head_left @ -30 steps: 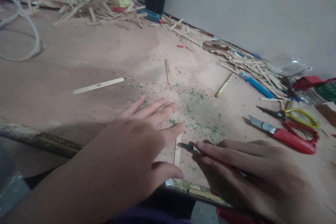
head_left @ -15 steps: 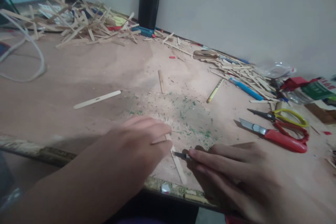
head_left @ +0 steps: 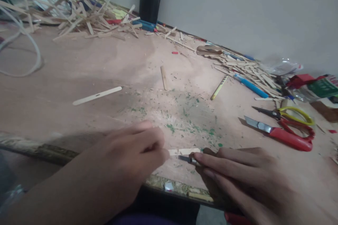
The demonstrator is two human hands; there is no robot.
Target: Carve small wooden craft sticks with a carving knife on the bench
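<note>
Between thumb and fingers, my left hand (head_left: 137, 151) grips one end of a wooden craft stick (head_left: 185, 151), which points right and shows a small notch. My right hand (head_left: 235, 172) is closed around a craft knife (head_left: 191, 161); its handle is mostly hidden under the fingers. The knife's thin blade lies just below the stick, close to the notch. Another craft stick (head_left: 97, 96) with a small dark slot rests on the table to the left. A shorter piece of stick (head_left: 164, 77) lies farther back in the middle.
Green shavings (head_left: 185, 123) are scattered over the wooden table (head_left: 66, 63). To the right lie a red-handled cutter (head_left: 287, 137), scissors (head_left: 295, 116), a yellow pencil (head_left: 219, 88) and a blue pen-like tool (head_left: 250, 86). Stick heaps (head_left: 84, 21) line the back; a white cable (head_left: 37, 59) loops at left.
My left hand has turned the craft stick from slanting toward the table's front edge to lying nearly level, pointing right. The knife stays near the notch. The view has shifted slightly.
</note>
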